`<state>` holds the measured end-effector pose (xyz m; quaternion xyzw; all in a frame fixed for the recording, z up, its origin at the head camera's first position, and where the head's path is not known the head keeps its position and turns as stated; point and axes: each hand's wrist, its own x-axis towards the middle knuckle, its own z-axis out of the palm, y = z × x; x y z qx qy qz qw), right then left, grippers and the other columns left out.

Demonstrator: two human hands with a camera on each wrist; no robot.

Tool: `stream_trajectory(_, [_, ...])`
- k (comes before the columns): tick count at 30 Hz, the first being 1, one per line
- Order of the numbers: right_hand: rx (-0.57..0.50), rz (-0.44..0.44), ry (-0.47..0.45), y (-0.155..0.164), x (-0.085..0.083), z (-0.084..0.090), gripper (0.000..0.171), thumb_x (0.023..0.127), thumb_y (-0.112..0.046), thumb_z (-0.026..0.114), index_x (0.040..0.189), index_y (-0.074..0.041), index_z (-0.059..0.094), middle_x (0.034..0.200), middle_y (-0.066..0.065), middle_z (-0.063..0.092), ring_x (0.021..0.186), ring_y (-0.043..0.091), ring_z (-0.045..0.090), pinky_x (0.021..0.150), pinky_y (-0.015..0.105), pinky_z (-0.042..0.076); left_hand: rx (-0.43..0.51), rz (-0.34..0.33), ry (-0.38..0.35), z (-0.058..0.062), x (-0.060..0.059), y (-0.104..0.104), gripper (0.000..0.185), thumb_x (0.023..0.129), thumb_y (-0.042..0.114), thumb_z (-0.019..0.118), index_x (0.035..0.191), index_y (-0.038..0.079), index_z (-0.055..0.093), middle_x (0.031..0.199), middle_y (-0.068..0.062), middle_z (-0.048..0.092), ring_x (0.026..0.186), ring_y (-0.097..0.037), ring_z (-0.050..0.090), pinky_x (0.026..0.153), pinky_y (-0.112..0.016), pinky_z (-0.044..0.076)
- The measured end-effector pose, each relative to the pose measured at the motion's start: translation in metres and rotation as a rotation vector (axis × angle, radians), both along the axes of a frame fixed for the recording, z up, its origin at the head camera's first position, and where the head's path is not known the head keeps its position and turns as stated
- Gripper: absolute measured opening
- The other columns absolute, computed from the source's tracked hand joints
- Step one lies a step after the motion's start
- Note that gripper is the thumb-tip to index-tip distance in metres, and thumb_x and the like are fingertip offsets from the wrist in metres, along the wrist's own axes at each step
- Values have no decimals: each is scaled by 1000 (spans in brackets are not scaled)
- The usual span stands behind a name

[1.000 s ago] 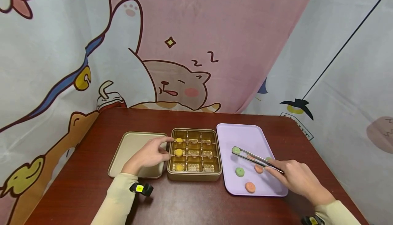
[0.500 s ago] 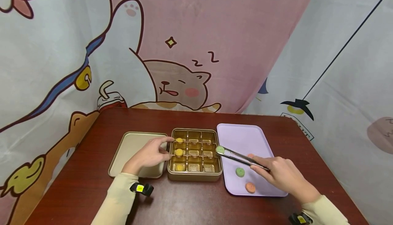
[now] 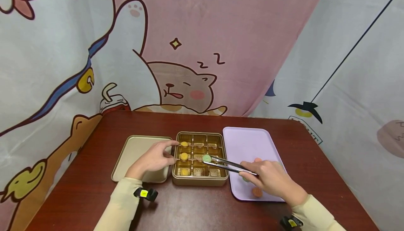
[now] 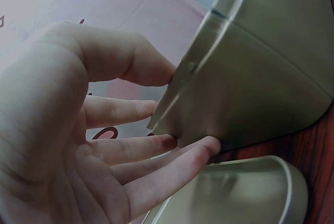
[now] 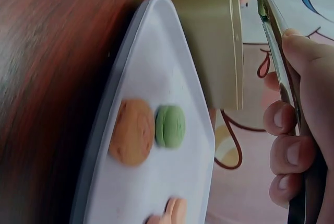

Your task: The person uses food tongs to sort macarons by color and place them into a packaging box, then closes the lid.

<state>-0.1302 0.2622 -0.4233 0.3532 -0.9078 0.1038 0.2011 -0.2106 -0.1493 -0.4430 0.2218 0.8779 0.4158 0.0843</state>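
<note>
My right hand (image 3: 274,178) grips metal tongs (image 3: 221,166), which pinch a green macaron (image 3: 206,158) at their tips. The macaron overlaps the centre and middle-right compartments of the gold box (image 3: 200,181) in the head view. Several small compartments divide this box. Yellow macarons (image 3: 184,156) fill its left column, one per compartment. At the box's left side my left hand (image 3: 153,157) rests its thumb and fingertips, spread and fairly straight, against the rim and outer wall. The left wrist view shows the thumb tip (image 4: 164,75) right at the rim.
Left of the box, partly under my left hand, lies a shallow gold lid (image 3: 129,154). A light purple tray (image 3: 246,138) sits to the right, bearing an orange macaron (image 5: 133,132), a green one (image 5: 170,126) and others. A printed cloth hangs behind the brown table (image 3: 189,210).
My right hand has moved left with the tongs, carrying the green macaron from above the purple tray to over the gold box. My left hand has stayed at the box's side.
</note>
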Motion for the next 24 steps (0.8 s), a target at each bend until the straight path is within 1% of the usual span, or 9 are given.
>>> stream_trajectory(4, [25, 9, -15, -8, -1, -1, 16, 95, -41, 77, 105, -30, 72, 70, -29, 49, 63, -3, 39, 46, 13, 31, -2, -1, 2, -1, 1, -1, 64, 88, 9, 77, 148, 5, 57, 151, -21, 55, 92, -12, 75, 92, -43, 59])
stream_trajectory(6, [39, 1, -38, -10, 0, -1, 18, 95, -42, 77, 107, -30, 73, 72, -30, 55, 65, -2, 41, 47, 14, 33, -7, 0, 1, 0, 1, -1, 64, 88, 9, 77, 148, 6, 57, 152, -20, 55, 93, -12, 75, 93, -43, 59])
stream_trajectory(10, [43, -31, -70, -9, 0, 0, 27, 95, -44, 77, 115, -27, 76, 75, -23, 63, 65, -2, 43, 47, 17, 36, -9, -2, 2, 1, 0, -1, 64, 88, 8, 76, 149, 6, 56, 152, -20, 55, 93, -13, 75, 92, -43, 59])
stream_trajectory(13, [34, -53, -73, -6, 0, 2, 29, 95, -44, 77, 116, -25, 76, 75, -18, 59, 63, -4, 42, 48, 18, 37, -8, 0, 2, 3, 0, -1, 64, 88, 9, 76, 149, 6, 56, 152, -19, 55, 94, -14, 75, 92, -42, 59])
stream_trajectory(17, [32, -72, -70, -2, 1, 4, 29, 95, -44, 77, 117, -25, 76, 75, -19, 54, 60, -6, 40, 50, 19, 38, -10, 1, 4, 2, 0, -1, 64, 89, 10, 76, 149, 6, 56, 152, -19, 55, 94, -14, 75, 91, -42, 59])
stream_trajectory(19, [32, -83, -68, 1, 2, 4, 30, 95, -44, 77, 118, -24, 76, 78, -21, 58, 61, -7, 42, 53, 20, 40, -10, 2, 4, 1, 0, -1, 64, 88, 10, 77, 149, 6, 56, 152, -19, 55, 93, -14, 75, 91, -42, 59])
stream_trajectory(20, [31, -90, -72, 3, 3, 4, 31, 95, -44, 77, 118, -24, 76, 77, -21, 59, 61, -7, 42, 53, 20, 40, -11, 4, 5, 1, 0, -1, 64, 88, 10, 77, 149, 6, 56, 151, -19, 55, 93, -13, 75, 91, -42, 59])
stream_trajectory(22, [25, -109, -75, 8, 4, 5, 32, 95, -45, 77, 119, -24, 76, 83, -19, 67, 61, -7, 43, 53, 19, 39, -13, 5, 6, 1, 0, -1, 64, 88, 10, 77, 149, 6, 57, 151, -19, 56, 93, -13, 75, 91, -42, 59])
stream_trajectory(24, [18, -131, -85, 13, 6, 6, 33, 94, -45, 77, 120, -24, 76, 84, -18, 69, 61, -8, 43, 51, 18, 38, -13, 4, 6, 0, 0, 0, 64, 88, 10, 77, 149, 7, 57, 151, -18, 56, 93, -13, 75, 91, -42, 59])
